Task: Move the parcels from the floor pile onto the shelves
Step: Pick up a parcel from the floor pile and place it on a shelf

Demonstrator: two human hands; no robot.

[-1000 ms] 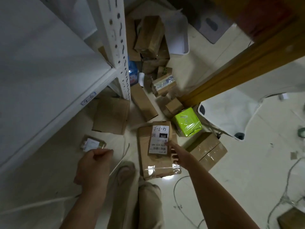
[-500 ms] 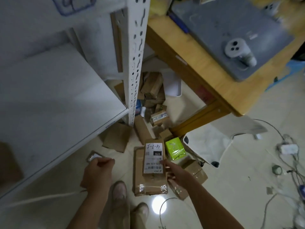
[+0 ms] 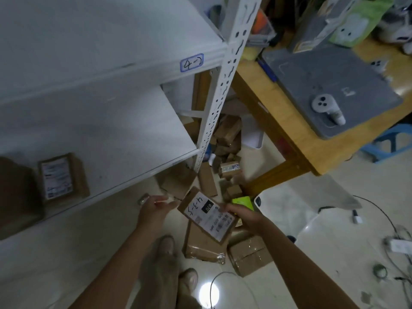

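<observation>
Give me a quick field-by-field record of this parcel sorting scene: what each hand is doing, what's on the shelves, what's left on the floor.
right hand: holds labelled parcel, lifted off the floor
parcel label: handwritten 4-3-5
left hand: open, empty, beside the parcel
lower shelf: one labelled box near its left end
shelf tag: reads 4-2
floor pile: many brown boxes remain, plus a green package

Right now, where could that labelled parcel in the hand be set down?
The lower shelf is bare between the boxed parcel at left and the white upright. The floor pile beyond is crowded.
</observation>
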